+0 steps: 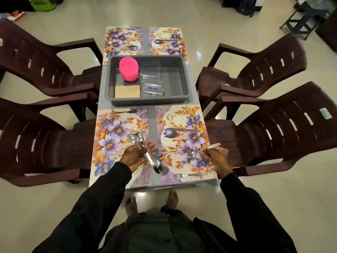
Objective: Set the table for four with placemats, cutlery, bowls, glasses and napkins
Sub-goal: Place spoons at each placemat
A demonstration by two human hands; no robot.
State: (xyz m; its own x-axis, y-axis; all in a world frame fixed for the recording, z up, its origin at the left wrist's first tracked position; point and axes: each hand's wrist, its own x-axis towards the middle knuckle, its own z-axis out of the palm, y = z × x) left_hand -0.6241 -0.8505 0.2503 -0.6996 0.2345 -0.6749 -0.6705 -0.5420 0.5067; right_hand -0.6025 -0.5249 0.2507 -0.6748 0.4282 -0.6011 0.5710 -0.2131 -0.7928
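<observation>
No legible text, brand or number; green label (325,113) on chair (273,128) unreadable; blue marks on glasses (151,77) indistinct.

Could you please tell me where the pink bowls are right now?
In the head view, the pink bowls are stacked in the far left part of the grey tray, left of the glasses and beyond the napkins.
</observation>
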